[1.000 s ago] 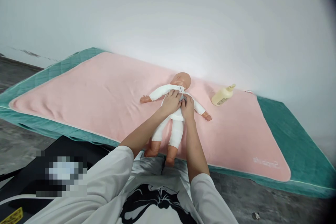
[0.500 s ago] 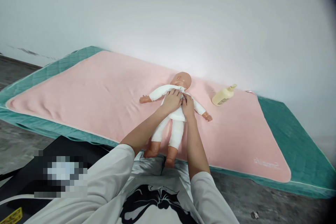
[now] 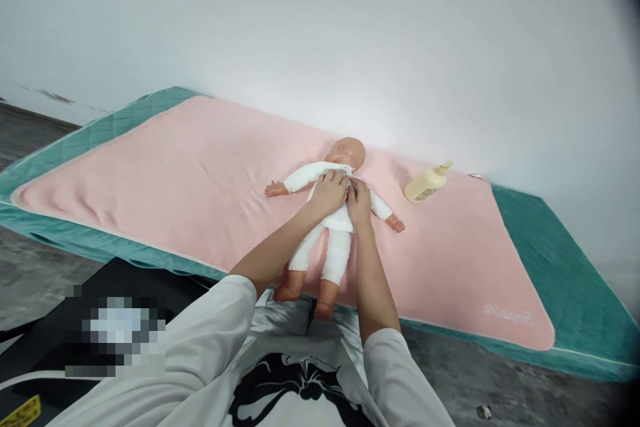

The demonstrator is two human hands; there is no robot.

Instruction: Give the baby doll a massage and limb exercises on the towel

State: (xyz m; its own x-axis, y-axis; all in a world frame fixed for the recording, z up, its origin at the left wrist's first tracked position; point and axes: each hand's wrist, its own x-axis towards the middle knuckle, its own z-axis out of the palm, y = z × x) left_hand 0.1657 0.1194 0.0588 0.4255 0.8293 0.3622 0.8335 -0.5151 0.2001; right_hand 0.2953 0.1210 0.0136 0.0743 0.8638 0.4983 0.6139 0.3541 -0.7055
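Observation:
A baby doll (image 3: 341, 219) in a white top and white trousers lies on a pink mat (image 3: 225, 167), its feet towards me and its arms spread. My left hand (image 3: 330, 191) rests on the doll's chest, fingers laid over the cloth just below the neck. Right beside it, my right hand (image 3: 359, 200) has its fingers bent and drawn together at the front of the white top (image 3: 339, 221). The cloth between the two sets of fingertips is mostly hidden.
A cream pump bottle (image 3: 426, 185) stands on the mat to the doll's right. Under the mat is a green quilted mattress (image 3: 560, 247) against a white wall (image 3: 320, 33). A black surface (image 3: 120, 273) with a blurred-out patch lies at lower left.

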